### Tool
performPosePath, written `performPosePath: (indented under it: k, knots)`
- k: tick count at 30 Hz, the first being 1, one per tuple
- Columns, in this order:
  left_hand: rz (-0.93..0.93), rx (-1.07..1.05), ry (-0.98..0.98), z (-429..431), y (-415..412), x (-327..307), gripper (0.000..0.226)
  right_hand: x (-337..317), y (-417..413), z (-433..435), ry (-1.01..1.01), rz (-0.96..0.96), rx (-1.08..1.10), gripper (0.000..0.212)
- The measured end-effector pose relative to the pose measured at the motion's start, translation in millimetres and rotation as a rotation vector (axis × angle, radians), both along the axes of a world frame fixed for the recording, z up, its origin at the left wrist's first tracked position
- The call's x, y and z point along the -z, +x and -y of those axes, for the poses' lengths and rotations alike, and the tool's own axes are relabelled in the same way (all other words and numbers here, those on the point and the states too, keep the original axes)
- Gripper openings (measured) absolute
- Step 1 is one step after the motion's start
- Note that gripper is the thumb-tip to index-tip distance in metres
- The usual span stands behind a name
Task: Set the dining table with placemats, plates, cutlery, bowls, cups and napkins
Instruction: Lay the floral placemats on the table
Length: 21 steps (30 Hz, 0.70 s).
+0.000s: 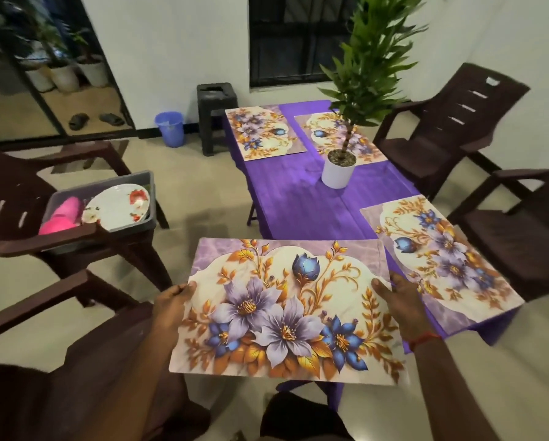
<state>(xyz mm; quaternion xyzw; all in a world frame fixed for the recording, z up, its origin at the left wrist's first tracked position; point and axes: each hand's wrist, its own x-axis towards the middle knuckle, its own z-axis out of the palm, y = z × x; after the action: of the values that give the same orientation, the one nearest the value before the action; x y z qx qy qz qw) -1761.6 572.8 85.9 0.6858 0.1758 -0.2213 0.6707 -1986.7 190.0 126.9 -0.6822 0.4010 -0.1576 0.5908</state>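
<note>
Head view: both arms reach forward, left hand [171, 302] and right hand [397, 297] each closed in a grip on a side edge of the flat, glossy floral placemat [282, 310], held level over the purple-clothed bench's [298, 198] near end; beyond the grip, three matching mats lie flat.

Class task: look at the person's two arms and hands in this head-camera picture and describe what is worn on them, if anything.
Both forearms are bare, with no sleeves in view. The left hand wears no ring, watch or band that shows. The right hand has a thin red thread bracelet around the wrist. No gloves on either hand, and nothing shows on the fingers.
</note>
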Motion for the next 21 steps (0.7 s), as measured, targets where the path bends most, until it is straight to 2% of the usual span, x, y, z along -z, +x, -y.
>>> performPosePath:
  k: [10, 21]
  knots:
    - [-0.061, 0.119, -0.035, 65, 80, 29, 0.004, 16, 24, 32, -0.038, -0.028, 0.131, 0.025]
    - [-0.031, 0.279, 0.068, 141, 151, 39, 0.010, 52, 49, 59, 0.143, -0.092, 0.402, 0.036]
